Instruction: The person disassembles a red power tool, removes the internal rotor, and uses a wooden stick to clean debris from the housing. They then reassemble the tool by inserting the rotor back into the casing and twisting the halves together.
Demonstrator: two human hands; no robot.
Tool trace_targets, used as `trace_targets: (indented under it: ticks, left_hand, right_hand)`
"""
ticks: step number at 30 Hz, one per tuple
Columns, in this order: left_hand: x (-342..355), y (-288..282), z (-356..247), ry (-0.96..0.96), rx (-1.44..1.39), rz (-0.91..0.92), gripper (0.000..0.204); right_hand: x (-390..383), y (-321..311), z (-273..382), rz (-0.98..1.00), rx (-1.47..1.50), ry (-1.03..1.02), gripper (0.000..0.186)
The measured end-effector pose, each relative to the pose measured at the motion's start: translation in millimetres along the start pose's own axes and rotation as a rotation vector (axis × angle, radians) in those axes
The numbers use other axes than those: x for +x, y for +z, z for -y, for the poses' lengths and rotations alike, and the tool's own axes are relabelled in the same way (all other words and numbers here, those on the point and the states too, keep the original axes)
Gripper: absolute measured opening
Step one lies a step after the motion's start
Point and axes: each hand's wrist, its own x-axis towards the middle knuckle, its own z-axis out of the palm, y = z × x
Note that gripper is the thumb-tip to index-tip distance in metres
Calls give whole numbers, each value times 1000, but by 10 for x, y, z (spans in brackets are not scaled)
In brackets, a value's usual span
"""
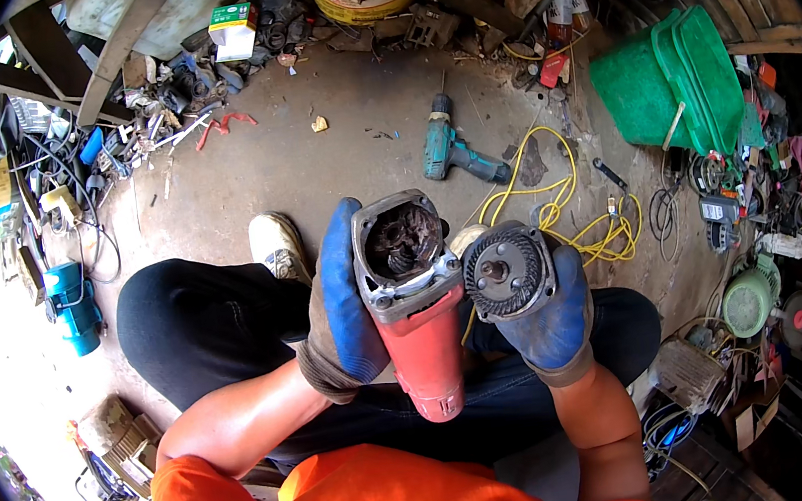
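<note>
Your left hand (345, 302) wraps the red tool (421, 348), just below centre toward 6 o'clock, its fingertips hidden behind. At the open housing's 4 o'clock, your right hand (552, 324) clasps the gear plate (510, 282), fingers curled beneath, mostly hidden. Support both from below, toothed faces upward, with glove fabric clear of the teeth.
</note>
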Motion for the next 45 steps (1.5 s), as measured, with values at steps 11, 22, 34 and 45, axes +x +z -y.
trace_targets:
  ticks: [11, 22, 34, 45]
  left_hand:
    - [-2, 6, -54, 54, 88, 33, 35]
    - [2, -28, -41, 82, 140, 53, 33]
    - [20, 109, -120, 26, -288, -22, 34]
    - [21, 50, -62, 65, -285, 30, 30]
  right_hand:
    - [-23, 1, 33, 1, -44, 37, 69]
    - [-12, 46, 49, -6, -65, 52, 71]
    - [-17, 54, 67, 4, -146, 51, 74]
    - [-16, 81, 89, 8, -146, 64, 74]
